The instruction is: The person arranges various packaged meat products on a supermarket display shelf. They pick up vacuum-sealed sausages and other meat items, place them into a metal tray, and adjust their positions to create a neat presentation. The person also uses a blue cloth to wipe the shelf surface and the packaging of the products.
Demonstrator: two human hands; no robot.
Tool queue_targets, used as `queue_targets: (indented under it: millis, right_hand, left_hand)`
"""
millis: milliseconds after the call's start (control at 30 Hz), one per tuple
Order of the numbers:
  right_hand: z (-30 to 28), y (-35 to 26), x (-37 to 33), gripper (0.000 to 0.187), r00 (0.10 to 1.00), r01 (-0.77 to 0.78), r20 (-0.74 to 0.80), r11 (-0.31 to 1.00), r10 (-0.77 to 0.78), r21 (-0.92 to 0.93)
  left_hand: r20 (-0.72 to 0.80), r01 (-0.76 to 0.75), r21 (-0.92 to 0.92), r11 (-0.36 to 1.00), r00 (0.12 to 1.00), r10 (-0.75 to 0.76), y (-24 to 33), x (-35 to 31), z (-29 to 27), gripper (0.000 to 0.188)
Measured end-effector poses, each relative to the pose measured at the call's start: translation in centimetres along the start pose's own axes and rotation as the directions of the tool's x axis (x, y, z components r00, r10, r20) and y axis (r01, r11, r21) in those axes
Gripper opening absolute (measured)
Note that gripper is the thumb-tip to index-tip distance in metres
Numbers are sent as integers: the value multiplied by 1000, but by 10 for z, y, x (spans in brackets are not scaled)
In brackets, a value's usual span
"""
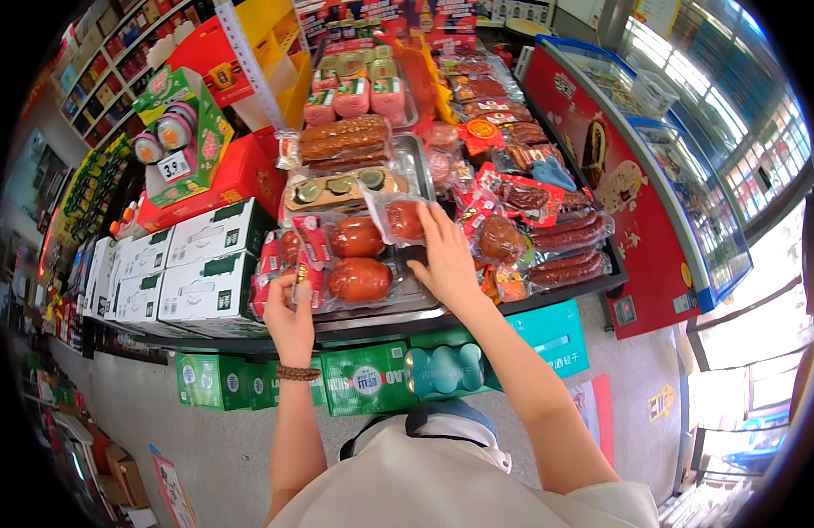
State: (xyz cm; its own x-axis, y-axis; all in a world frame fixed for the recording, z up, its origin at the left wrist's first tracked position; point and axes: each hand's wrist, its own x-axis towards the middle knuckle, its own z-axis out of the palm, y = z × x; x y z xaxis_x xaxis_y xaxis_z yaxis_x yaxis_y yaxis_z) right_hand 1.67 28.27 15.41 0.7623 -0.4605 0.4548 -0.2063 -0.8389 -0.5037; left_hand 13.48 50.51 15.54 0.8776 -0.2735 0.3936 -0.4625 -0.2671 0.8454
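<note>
Shop shelving and a patterned floor mat surround your counter [372, 331], with a red-sided freezer [635, 233] standing along its right. White cartons [204, 238] are stacked on its left, and packed meats cover its middle. Nearest your body, a steel tray [413, 297] holds two reddish hams [360, 280], one beyond the other, between your hands.

Your right hand [449, 264] reaches in over the tray, its fingers laid on the right end of a clear ham pack [400, 220] and its thumb spread toward you. You have that pack just left of your right palm and ahead of the thumb, beside the farther ham; your left hand [292, 315] is well off, nearer you. Your fingers cover one end, so its long axis is uncertain. Your left fingertips curl at a red packet [316, 283]; you cannot tell whether they pinch it.
</note>
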Motion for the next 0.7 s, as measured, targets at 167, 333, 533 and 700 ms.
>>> queue_targets:
  millis: [167,333,533,700]
  right_hand:
    - [-24,-10,-41,80,998,-32,-40,990,38,139]
    - [-32,13,-85,65,981,-130,-114,972,154,198]
    - [-36,6,-72,65,984,-121,-99,964,147,235]
    - [-24,-5,-3,80,994,87,-84,981,-73,171]
  left_hand:
    - [80,43,-18,999,996,-42,22,-3,-16,31]
    - [46,-66,-25,998,997,67,62,12,-26,39]
    - [116,-190,118,975,977,177,54,12,-29,38]
    - [79,-100,262,960,994,82,36,-8,-18,47]
